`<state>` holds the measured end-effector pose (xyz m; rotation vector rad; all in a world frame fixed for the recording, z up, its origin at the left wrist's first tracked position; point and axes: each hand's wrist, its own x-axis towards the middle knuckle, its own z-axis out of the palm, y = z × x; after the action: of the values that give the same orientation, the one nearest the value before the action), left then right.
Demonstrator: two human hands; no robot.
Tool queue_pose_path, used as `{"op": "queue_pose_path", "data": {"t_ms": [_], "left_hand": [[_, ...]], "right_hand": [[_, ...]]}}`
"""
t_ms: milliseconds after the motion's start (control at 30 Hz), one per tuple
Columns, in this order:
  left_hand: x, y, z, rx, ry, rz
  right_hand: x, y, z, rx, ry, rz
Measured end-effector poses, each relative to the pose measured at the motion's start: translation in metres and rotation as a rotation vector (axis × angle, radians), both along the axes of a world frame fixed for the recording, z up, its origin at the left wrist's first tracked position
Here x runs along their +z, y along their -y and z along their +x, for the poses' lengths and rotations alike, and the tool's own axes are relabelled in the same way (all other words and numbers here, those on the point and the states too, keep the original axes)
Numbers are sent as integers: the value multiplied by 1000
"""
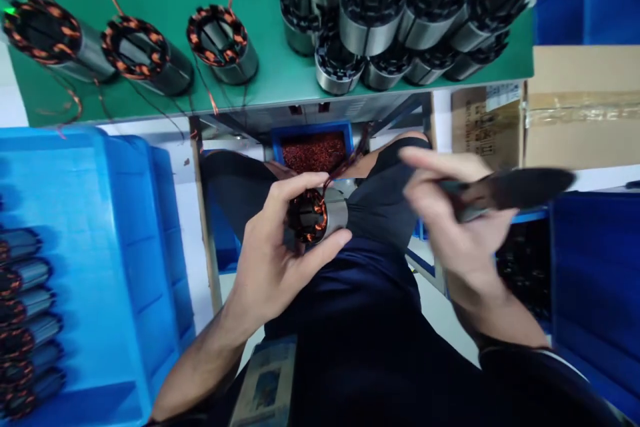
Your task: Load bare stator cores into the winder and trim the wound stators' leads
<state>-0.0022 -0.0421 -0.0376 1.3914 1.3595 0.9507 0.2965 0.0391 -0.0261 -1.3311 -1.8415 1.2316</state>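
Observation:
My left hand is wrapped round a motor stator, held above my lap with its wound end tilted toward the left. Orange copper windings ring that end, and dark wire leads run up from it. Off to the right, my right hand is closed round a tool with a dark, rounded, elongated end. Motion smears the hand and tool, so the tool's kind is unclear. The index finger points left, and the tool is apart from the stator.
Several wound stators stand on the green bench, left of stacked unwound stators. A light blue bin holds wound stators at left. Beneath the bench, a blue box contains copper scraps. Cardboard boxes and a dark blue bin are at right.

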Motion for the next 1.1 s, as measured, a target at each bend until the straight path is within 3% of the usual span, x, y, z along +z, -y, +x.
{"op": "queue_pose_path", "data": {"t_ms": [133, 233, 433, 667, 767, 933, 1100], "left_hand": [[2, -1, 2, -43, -123, 124], [1, 5, 3, -68, -76, 137], [-11, 22, 12, 28, 236, 85], [-23, 22, 23, 85, 797, -201], [-25, 18, 24, 176, 765, -265], [-23, 11, 18, 301, 586, -142], [-21, 11, 15, 356, 279, -80]], "right_hand": [[8, 11, -57, 8, -118, -78], [6, 15, -81, -33, -224, -99], [-5, 24, -88, -6, -333, -187], [2, 39, -104, -15, -234, -226], [6, 39, -105, -10, -144, -136], [23, 44, -76, -29, 25, 30], [26, 55, -57, 180, 123, 17]]}}
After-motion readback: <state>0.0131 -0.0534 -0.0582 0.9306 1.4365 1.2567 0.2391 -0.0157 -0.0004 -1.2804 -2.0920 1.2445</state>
